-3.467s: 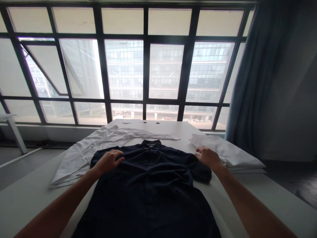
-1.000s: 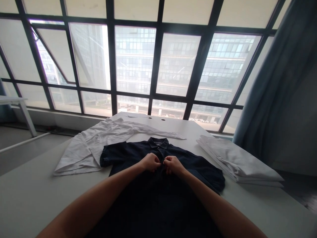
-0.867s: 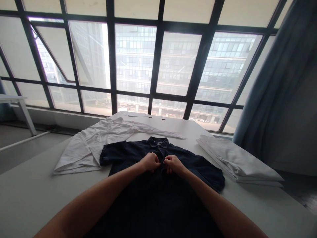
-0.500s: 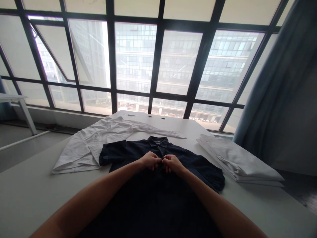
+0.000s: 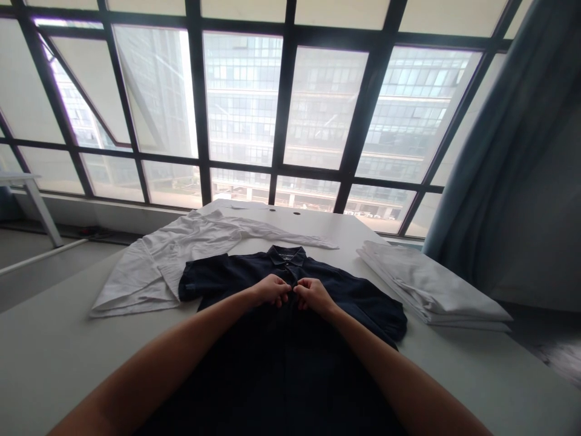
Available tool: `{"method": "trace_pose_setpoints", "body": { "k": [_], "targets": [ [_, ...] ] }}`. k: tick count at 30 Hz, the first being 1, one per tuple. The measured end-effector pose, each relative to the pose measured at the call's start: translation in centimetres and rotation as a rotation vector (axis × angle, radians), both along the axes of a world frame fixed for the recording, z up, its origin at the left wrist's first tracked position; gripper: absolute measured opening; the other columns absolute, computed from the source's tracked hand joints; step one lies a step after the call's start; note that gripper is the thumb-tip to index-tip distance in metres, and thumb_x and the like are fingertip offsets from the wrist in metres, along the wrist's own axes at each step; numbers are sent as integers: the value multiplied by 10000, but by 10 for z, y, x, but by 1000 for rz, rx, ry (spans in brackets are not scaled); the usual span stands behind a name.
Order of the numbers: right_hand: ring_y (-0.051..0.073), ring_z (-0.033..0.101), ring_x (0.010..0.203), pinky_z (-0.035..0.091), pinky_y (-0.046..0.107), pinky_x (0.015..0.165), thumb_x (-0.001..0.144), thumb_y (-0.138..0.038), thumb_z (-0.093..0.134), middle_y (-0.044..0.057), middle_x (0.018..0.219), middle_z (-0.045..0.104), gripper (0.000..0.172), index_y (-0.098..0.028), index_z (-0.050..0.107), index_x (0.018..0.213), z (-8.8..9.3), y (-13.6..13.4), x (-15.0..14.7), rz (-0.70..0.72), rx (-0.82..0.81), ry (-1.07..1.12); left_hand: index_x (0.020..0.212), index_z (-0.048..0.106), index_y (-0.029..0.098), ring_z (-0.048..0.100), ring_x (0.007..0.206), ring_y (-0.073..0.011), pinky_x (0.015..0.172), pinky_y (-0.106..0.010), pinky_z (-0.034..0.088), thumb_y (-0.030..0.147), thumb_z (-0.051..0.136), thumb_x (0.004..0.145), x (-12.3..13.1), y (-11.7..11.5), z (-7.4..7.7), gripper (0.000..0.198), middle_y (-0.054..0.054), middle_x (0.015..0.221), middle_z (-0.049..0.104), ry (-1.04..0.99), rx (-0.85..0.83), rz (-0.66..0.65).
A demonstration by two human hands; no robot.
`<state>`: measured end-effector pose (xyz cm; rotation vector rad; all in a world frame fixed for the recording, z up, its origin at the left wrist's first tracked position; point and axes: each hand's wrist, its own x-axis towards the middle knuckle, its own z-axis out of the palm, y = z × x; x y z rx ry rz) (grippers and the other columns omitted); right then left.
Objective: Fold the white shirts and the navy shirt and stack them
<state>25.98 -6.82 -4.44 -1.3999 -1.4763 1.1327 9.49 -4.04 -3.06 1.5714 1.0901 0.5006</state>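
A dark navy short-sleeved shirt (image 5: 349, 284) lies spread face up on the white table, its collar pointing away from me. My left hand (image 5: 273, 289) pinches the left edge of the front opening just below the collar. Facing it, my right hand (image 5: 312, 295) pinches the other edge of the opening. The fingertips almost meet at the placket. Any button between them is hidden by the fingers. The lower part of the shirt is too dark to make out in detail.
On the left, a crumpled white garment (image 5: 158, 260) lies partly beside the dark shirt's sleeve. A folded white stack of cloth (image 5: 426, 284) rests at the right. The white table (image 5: 54, 351) reaches toward large windows; a blue-grey curtain (image 5: 476, 157) hangs at right.
The view has shifted slightly, moving the whole scene a little up and left. Both hands stay pinched at the shirt front, with only small finger movement.
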Motion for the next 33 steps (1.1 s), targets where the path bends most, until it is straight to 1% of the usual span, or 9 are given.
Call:
{"method": "trace_pose_setpoints", "body": {
  "k": [6, 9, 12, 17, 23, 26, 28, 31, 33],
  "targets": [
    [105, 564, 387, 396, 169, 351, 795, -123, 553, -43, 500, 594, 89, -167, 556, 717, 0, 0, -1, -18, -21, -34, 734, 615, 115, 504, 397, -66, 407, -190, 284, 378, 658, 854, 0, 1, -1, 292, 35, 554, 592, -11, 1, -3],
    [102, 563, 382, 393, 173, 347, 816, -144, 523, -18, 551, 635, 79, -152, 573, 755, 3, -1, 1, 9, -51, 47, 732, 606, 119, 501, 388, -65, 404, -192, 281, 394, 649, 861, 0, 1, -2, 307, 40, 543, 582, -1, 11, -6],
    [102, 565, 382, 396, 175, 352, 835, -125, 440, 1, 586, 665, 143, -144, 579, 810, 5, -1, 2, 31, -96, 106, 719, 594, 122, 512, 399, -68, 411, -192, 287, 436, 666, 846, -1, 2, -3, 346, 36, 551, 588, -14, 9, -22],
    [95, 571, 395, 375, 155, 345, 769, -75, 540, -41, 543, 626, 87, -157, 561, 785, 2, 1, 1, 34, -51, -21, 738, 602, 118, 530, 413, -79, 430, -197, 309, 463, 642, 867, -2, 2, -1, 371, 20, 567, 608, -26, -16, -42],
    [94, 570, 404, 394, 162, 353, 811, -131, 552, -36, 566, 627, 33, -162, 556, 800, -5, 3, 1, 34, 19, -122, 722, 576, 121, 542, 412, -80, 433, -194, 318, 627, 593, 856, -1, -1, 2, 524, 8, 564, 611, -18, -34, -21],
    [106, 566, 406, 389, 178, 368, 794, -167, 584, -29, 569, 626, 24, -169, 561, 790, -7, 2, -2, 4, 93, -223, 707, 582, 121, 553, 430, -85, 436, -192, 333, 702, 645, 763, -1, -2, 2, 586, 9, 562, 605, -10, -9, -28],
    [116, 580, 455, 398, 192, 416, 769, -199, 621, -15, 589, 635, 56, -174, 575, 750, -8, 0, -4, -23, 222, -322, 682, 580, 124, 559, 438, -91, 436, -193, 342, 696, 686, 725, -1, -3, 2, 583, 15, 547, 591, -1, 19, -21],
    [132, 594, 563, 408, 207, 502, 746, -219, 639, 5, 624, 649, 67, -174, 606, 708, -10, -1, -5, -36, 401, -420, 638, 569, 125, 543, 424, -84, 424, -189, 338, 629, 698, 761, -1, -3, 0, 535, 23, 519, 573, 16, 49, 0],
    [134, 584, 578, 399, 213, 516, 749, -229, 637, 6, 627, 648, 63, -171, 626, 726, -11, -1, -4, -20, 419, -428, 624, 562, 126, 522, 406, -74, 411, -184, 332, 561, 692, 804, 0, -3, -1, 488, 26, 511, 569, 20, 55, 10]
  ]
}}
